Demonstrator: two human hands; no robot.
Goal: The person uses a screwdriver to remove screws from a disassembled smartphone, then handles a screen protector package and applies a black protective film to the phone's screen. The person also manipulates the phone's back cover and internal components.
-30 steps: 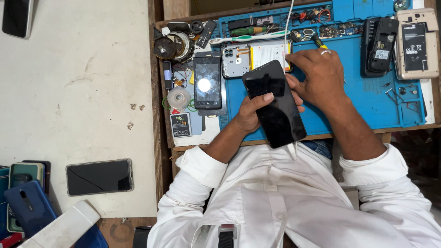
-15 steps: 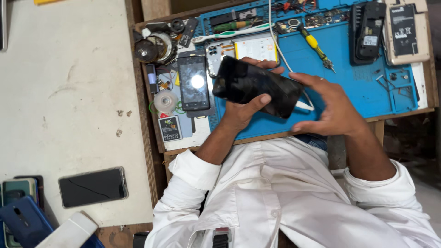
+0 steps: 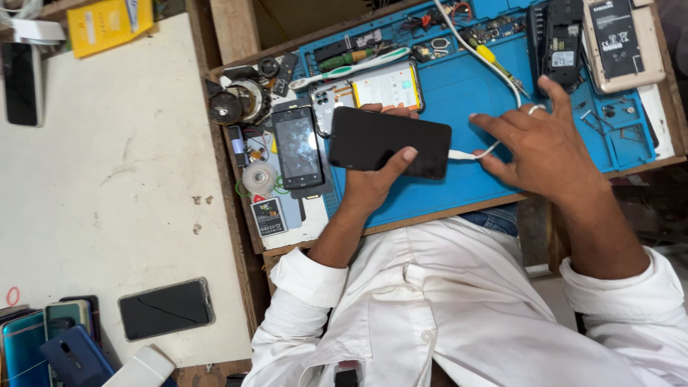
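My left hand [image 3: 376,179] grips a black smartphone [image 3: 387,140], screen dark, lying level above a blue work mat [image 3: 466,183]. A white cable [image 3: 476,61] runs from the top of the bench down to a plug [image 3: 460,154] at the phone's right end. My right hand [image 3: 534,143] pinches that cable right beside the plug; a ring shows on one finger.
Left of the held phone lie a cracked phone [image 3: 297,149], a tape roll [image 3: 259,176] and a small battery [image 3: 269,216]. A yellowish battery [image 3: 390,87], screwdrivers and opened phones [image 3: 620,43] sit at the mat's back. More phones [image 3: 166,308] rest on the white table at left.
The phone has turned from tilted to level. My right hand left the phone's edge and now holds the white cable at the phone's right end. The view shifted slightly.
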